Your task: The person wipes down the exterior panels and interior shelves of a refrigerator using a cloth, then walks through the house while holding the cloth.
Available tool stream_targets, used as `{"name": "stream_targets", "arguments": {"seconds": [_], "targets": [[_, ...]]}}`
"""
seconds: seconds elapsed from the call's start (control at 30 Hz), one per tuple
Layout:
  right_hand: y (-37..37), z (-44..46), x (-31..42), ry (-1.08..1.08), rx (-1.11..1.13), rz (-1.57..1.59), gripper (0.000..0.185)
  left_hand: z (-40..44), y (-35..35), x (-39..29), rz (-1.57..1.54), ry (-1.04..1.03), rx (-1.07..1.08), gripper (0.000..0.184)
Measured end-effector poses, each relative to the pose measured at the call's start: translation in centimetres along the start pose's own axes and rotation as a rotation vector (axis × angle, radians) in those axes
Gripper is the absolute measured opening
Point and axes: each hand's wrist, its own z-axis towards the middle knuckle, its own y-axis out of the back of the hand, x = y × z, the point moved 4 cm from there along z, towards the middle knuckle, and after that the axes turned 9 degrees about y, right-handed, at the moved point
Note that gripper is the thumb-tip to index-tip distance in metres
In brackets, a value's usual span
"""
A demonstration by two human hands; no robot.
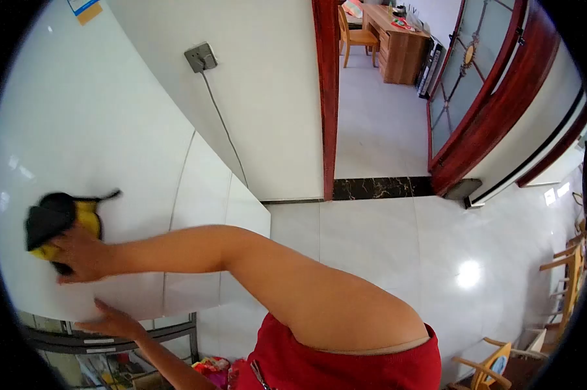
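Note:
My right hand is closed on a yellow and black cloth, pressed against the glossy white front of a fridge-like appliance. A dark strip of the cloth sticks out to the right. My left hand is lower down, by the appliance's near edge, with its fingers spread and nothing in them. Whether it touches the edge, I cannot tell for sure.
A dark glass-fronted cabinet stands below the left hand. A grey wall socket has a cord hanging from it. A red-framed doorway leads to a wooden desk. Wooden chairs stand at the lower right.

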Motion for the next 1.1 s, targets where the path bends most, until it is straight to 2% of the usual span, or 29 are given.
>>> {"name": "stream_targets", "arguments": {"seconds": [0.17,0.23,0.33,0.37,0.4,0.43,0.47,0.5,0.53,0.6,0.73,0.77,0.8,0.83,0.87,0.9,0.97,1.0,1.1], "targets": [[3.8,18.3,-5.2,0.141,-0.16,-0.203,0.05,0.0,-0.5,0.3,-0.075,0.151,0.078,0.091],[7.8,22.8,-8.3,0.09,-0.23,-0.249,0.043,-0.4,0.0,-0.9,-0.084,0.141,0.022,0.091],[14.5,23.9,-12.5,-0.036,-0.326,-0.163,0.043,-0.8,0.3,-0.9,-0.129,0.12,0.087,0.089],[15.7,22.9,-14.3,-0.041,-0.448,-0.262,0.045,-0.8,0.4,-1.2,-0.143,0.129,0.107,0.089],[18.2,21.4,-14.9,-0.108,-0.383,-0.19,0.049,-0.7,0.2,-0.9,-0.169,0.12,0.083,0.09],[18.9,20.0,-17.5,-0.138,-0.42,-0.297,0.051,-0.7,-0.1,-0.4,-0.196,0.11,0.06,0.09],[21.1,18.3,-17.8,-0.24,-0.359,-0.307,0.053,-0.6,-0.3,0.1,-0.223,0.099,0.04,0.091],[22.0,15.6,-18.9,-0.25,-0.395,-0.359,0.054,-0.5,-0.4,0.2,-0.208,0.066,0.023,0.091],[22.7,13.2,-20.0,-0.366,-0.362,-0.346,0.054,-0.4,-0.4,0.2,-0.194,0.031,0.007,0.091],[22.8,7.2,-21.0,-0.46,-0.338,-0.382,0.054,-0.4,-0.8,0.3,-0.192,-0.006,-0.003,0.091],[19.3,-5.9,-15.2,-0.552,-0.269,-0.385,0.057,-0.6,-0.4,-0.3,-0.279,0.022,0.07,0.088],[16.7,-9.7,-13.2,-0.516,-0.264,-0.443,0.061,-0.7,0.0,-1.0,-0.311,0.038,0.102,0.087],[14.7,-12.3,-10.0,-0.574,-0.158,-0.44,0.069,-0.7,0.3,-1.1,-0.293,0.011,0.082,0.086],[11.9,-15.5,-7.0,-0.583,-0.08,-0.411,0.067,-0.7,0.1,-1.2,-0.277,-0.014,0.065,0.085],[9.6,-17.7,-3.3,-0.6,0.084,-0.434,0.071,-0.7,0.0,-1.2,-0.264,-0.042,0.052,0.085],[7.8,-19.3,0.6,-0.528,0.187,-0.394,0.076,-0.6,0.0,-1.2,-0.224,-0.059,0.035,0.084],[1.9,-26.0,4.6,-0.545,0.541,-0.169,0.072,-0.7,0.1,-1.2,-0.151,-0.097,0.009,0.084],[2.6,-25.2,6.8,-0.363,0.36,-0.169,0.068,-0.8,0.2,-1.5,-0.208,-0.045,0.048,0.084],[4.9,-24.7,3.4,-0.419,0.581,-0.009,0.06,-0.4,-0.3,-0.5,-0.179,-0.111,0.014,0.085]]}}
